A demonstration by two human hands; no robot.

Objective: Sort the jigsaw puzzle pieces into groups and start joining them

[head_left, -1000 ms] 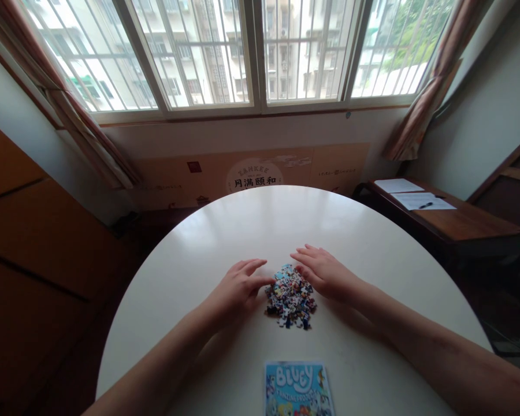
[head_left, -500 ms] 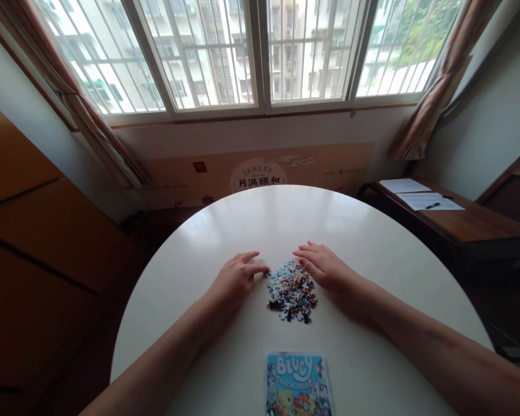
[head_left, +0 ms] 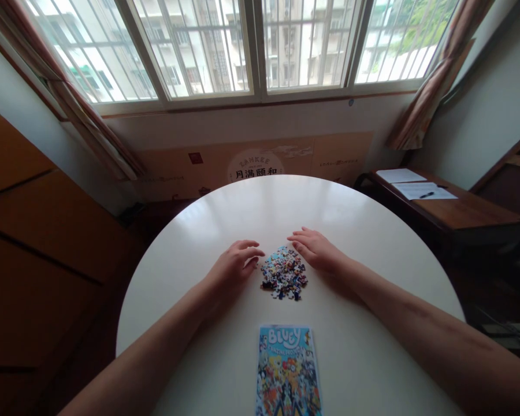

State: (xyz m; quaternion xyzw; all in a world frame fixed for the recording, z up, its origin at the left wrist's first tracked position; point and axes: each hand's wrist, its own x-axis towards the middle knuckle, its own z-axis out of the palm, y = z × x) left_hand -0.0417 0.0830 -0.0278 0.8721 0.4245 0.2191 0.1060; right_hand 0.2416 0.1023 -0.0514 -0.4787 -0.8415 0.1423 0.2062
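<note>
A heap of small jigsaw puzzle pieces (head_left: 285,274) in mixed colours lies on the white round table (head_left: 190,370), between both hands. At the heap's left edge is my left hand (head_left: 236,261), its fingers apart and curved, with nothing visible held in them. My right hand (head_left: 318,247) rests at the heap's upper right, fingers stretched out toward the left. Closer to me lies a blue picture sheet or booklet (head_left: 288,370) with "BLUEY" lettering and many cartoon figures; its lower edge is cut off by the frame.
Right of the round table stands a wooden side table (head_left: 481,209) with papers (head_left: 424,190) and a dark pen (head_left: 427,195). A long printed carton (head_left: 164,170) lies against the wall below the barred window. Wooden cabinet doors (head_left: 34,248) are at left.
The view has tipped downward, showing more of the booklet. My left index finger, earlier touching a piece beside the heap, is now raised from it. My right hand has barely changed.
</note>
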